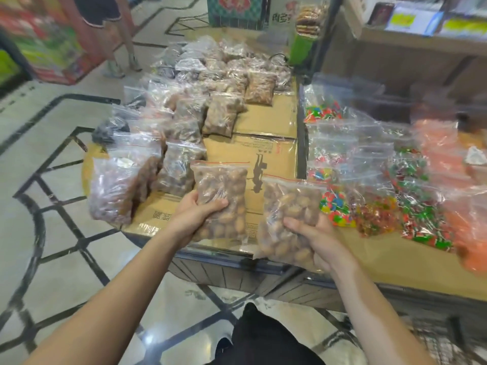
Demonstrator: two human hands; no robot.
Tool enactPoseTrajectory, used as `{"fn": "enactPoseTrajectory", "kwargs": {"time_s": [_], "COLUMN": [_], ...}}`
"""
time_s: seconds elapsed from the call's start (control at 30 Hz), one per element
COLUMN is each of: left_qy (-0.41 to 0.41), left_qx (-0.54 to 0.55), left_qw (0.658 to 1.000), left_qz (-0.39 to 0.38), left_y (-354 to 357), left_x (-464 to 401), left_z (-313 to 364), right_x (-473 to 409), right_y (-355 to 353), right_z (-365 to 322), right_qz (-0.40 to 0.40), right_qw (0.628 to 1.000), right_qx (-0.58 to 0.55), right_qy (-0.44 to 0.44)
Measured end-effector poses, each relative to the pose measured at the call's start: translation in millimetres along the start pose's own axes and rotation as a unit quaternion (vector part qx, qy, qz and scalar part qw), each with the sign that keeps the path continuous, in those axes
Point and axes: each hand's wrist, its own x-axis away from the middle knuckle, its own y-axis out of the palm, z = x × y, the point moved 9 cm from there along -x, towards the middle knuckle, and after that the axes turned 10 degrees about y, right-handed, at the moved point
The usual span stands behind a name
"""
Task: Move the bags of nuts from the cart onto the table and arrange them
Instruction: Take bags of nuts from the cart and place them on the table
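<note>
Clear plastic bags full of brown nuts are in both hands. My left hand (pixel 196 210) grips one nut bag (pixel 221 196) by its lower part, thumb on the front, and holds it upright over the cardboard sheet (pixel 266 151). My right hand (pixel 313 239) is curled round the bottom of a second nut bag (pixel 287 219), which tilts a bit and hangs over the near edge of the table (pixel 237 270). The two bags are just beside each other, not touching as far as I can tell. More nut bags (pixel 184 122) lie in rows on the cardboard, on the left side and further back, and one big bag (pixel 116 191) leans at the near left corner. To the right, behind a dark bar (pixel 301 143), I see bags of bright sweets (pixel 334 204) on brown paper, with orange bags (pixel 442 154) at the far right. The floor (pixel 52 233) is pale shiny stone with dark lines. Another person's legs (pixel 123 51) stand far back on the left, next to colourful boxes (pixel 44 40). A shelf (pixel 411 35) is at the top right. The picture is blurry at the edges.
</note>
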Motion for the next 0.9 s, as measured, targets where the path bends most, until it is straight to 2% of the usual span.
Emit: {"fn": "enactPoseTrajectory", "kwargs": {"time_s": [0.27,0.57,0.73,0.9], "left_qy": [-0.017,-0.018,-0.043,-0.086], "left_qx": [-0.055,-0.072,-0.059,-0.203], "left_qw": [0.996,0.987,0.989,0.971], "left_qz": [0.073,0.140,0.126,0.096], "left_y": [-16.6,-27.3,-22.5,-25.2], "left_x": [-78.8,-200.4,-257.8,-277.3], "left_z": [24.1,47.5,57.6,58.1], "right_x": [-74.3,-161.8,-200.8,-228.9], "right_y": [22.4,19.3,21.9,31.6], "right_z": [-10.8,-44.5,-62.8,-68.7], "right_qz": [-0.017,0.028,0.021,-0.005], "right_qw": [0.998,0.996,0.991,0.989], "right_qx": [0.020,0.027,0.082,0.106], "right_qy": [0.060,0.086,0.099,0.103]}}
